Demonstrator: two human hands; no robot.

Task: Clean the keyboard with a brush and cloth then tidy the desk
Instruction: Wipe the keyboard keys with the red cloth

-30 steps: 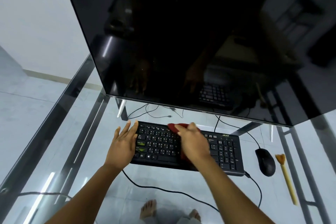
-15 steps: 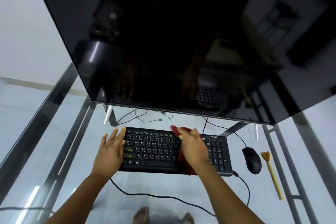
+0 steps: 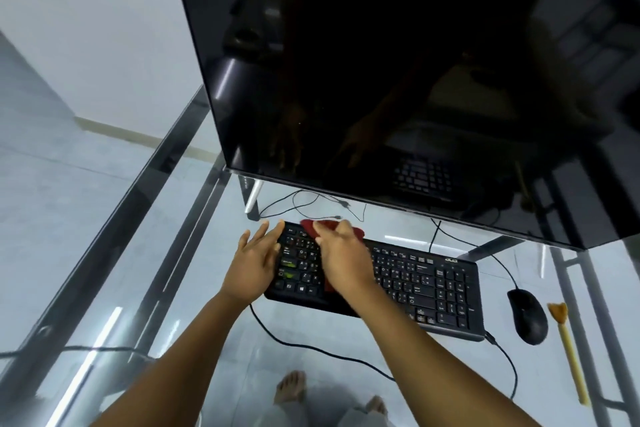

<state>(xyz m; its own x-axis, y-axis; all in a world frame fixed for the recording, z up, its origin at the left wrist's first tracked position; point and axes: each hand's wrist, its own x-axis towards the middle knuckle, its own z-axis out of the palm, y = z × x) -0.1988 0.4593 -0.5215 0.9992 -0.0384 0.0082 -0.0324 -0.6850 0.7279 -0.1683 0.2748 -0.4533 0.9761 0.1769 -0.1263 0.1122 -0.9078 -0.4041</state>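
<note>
Head view, left grip point(image 3: 254, 262) flat on keyboard point(image 3: 415, 277) left edge, right grip point(image 3: 341, 256) flat, pressing cloth point(image 3: 306, 226).

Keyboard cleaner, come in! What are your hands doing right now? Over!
Left hand flat on keyboard's left end. Right hand presses red cloth on left keys. Brush lies right of mouse. Nothing in the way.
</note>
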